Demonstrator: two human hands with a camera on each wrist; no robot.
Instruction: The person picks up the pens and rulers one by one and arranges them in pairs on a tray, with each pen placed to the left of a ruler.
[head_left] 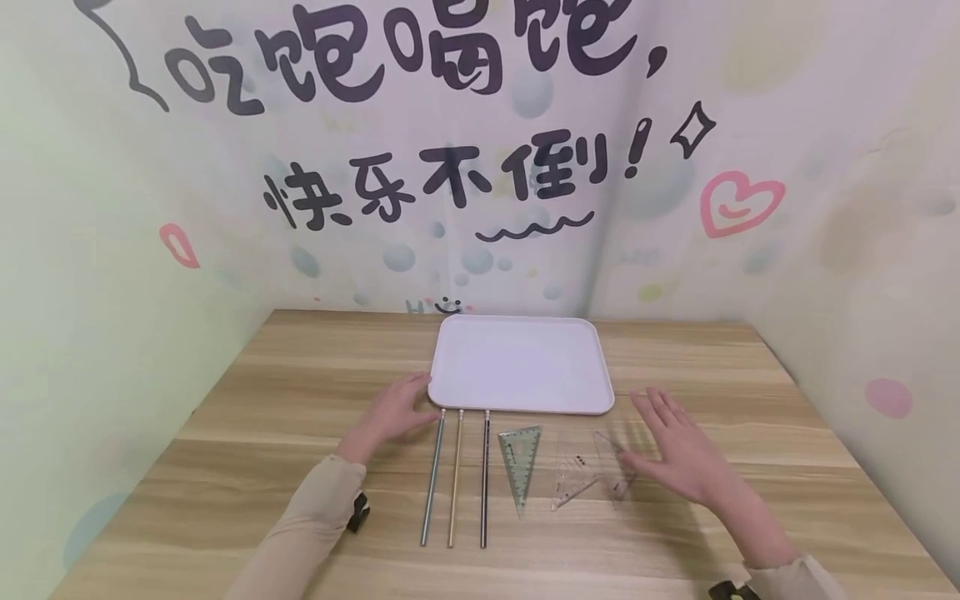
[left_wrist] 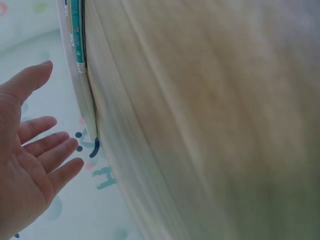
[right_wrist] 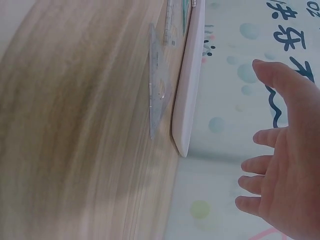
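Observation:
My left hand [head_left: 393, 408] is at the left front corner of a white tray [head_left: 521, 364], its fingers spread and holding nothing. Beside it lie three pencils side by side: a teal pencil [head_left: 432, 479], a gold pencil [head_left: 455, 479] and a dark pencil [head_left: 485, 479]. To their right are a green set square [head_left: 521, 467] and two clear set squares, one in the middle [head_left: 573, 479] and one farther right [head_left: 615, 467]. My right hand [head_left: 682, 450] hovers by the rightmost set square, empty, with fingers extended; its thumb overlaps that set square in the head view.
The wooden table [head_left: 322, 358] reaches back to a wall hanging [head_left: 450, 167] with large dark lettering. Pale walls stand close on the left and right sides. A dark wrist strap [head_left: 358, 512] shows at the left sleeve.

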